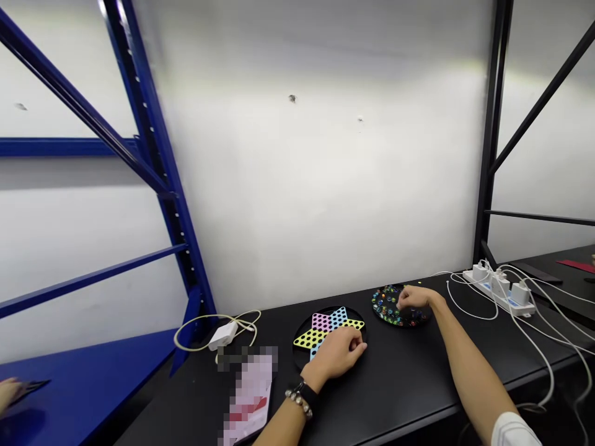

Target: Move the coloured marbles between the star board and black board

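My left hand (335,354) rests over the near right part of a Chinese checkers board (328,321), its fingers curled inward; whether anything is in them is hidden. The board is a star with yellow, pink and blue points full of dark holes, set in a round black tray. Further right, my right hand (414,297) hovers over or touches a round black tray of glass marbles (389,305). Its fingers are pinched together and pointing down; I cannot see whether a marble is between them. The marbles are of several colours and spread loosely.
A phone-like item, partly blurred out (251,396), lies left of my left forearm. Behind it is a white charger (223,335) with a coiled cable. A power strip (499,288) with plugs and trailing white cables stands at the right. Another person's hand (10,391) shows far left.
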### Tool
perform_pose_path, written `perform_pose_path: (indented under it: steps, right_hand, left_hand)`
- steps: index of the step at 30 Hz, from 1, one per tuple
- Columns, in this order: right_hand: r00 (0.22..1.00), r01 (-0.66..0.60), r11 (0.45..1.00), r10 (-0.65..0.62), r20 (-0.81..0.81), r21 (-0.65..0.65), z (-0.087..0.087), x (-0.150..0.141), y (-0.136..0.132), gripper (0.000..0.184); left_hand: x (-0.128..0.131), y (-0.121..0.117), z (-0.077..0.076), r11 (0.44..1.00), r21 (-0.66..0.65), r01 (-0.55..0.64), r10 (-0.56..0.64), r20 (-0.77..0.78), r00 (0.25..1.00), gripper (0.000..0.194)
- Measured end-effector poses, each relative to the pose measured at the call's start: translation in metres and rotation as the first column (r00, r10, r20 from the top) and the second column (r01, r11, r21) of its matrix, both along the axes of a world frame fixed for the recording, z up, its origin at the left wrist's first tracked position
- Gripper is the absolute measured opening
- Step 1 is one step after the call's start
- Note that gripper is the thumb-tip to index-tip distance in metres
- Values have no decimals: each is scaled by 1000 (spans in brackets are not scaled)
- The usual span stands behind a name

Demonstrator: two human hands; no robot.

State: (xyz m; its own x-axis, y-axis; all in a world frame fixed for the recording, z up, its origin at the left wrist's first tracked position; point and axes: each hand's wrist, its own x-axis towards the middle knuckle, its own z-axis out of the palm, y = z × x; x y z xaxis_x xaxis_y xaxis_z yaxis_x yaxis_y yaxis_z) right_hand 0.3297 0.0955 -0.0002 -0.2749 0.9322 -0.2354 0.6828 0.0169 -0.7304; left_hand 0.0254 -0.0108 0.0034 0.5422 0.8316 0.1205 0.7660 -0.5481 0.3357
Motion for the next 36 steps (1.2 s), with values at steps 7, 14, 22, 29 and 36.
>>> perform_pose_path:
  steps: [7, 14, 22, 29, 36]
  right_hand:
    - [621, 165, 986, -118, -775, -18, 4, -3, 11, 29]
    - [904, 199, 968, -121, -409, 154, -17, -32, 16, 31]
    - [976, -174, 945, 128, 176, 276, -27, -57, 12, 13]
    - [898, -157, 956, 33, 438, 250, -18, -73, 0, 7]
    - [961, 67, 973, -4, -277, 219, -25, -63, 14, 24]
  left_hand:
    - [1, 1, -1, 1000, -2, 2, -2, -5, 1000, 21]
    - [1, 0, 0, 1000, 4, -3, 3, -6, 1000, 21]
    - [2, -1, 3, 1000, 6, -2, 2, -12, 1000, 21]
    - [1, 1, -1, 1000, 6, 9, -9, -8, 1000, 22]
    - [2, -1, 3, 1000, 1, 2, -2, -15, 1000, 22]
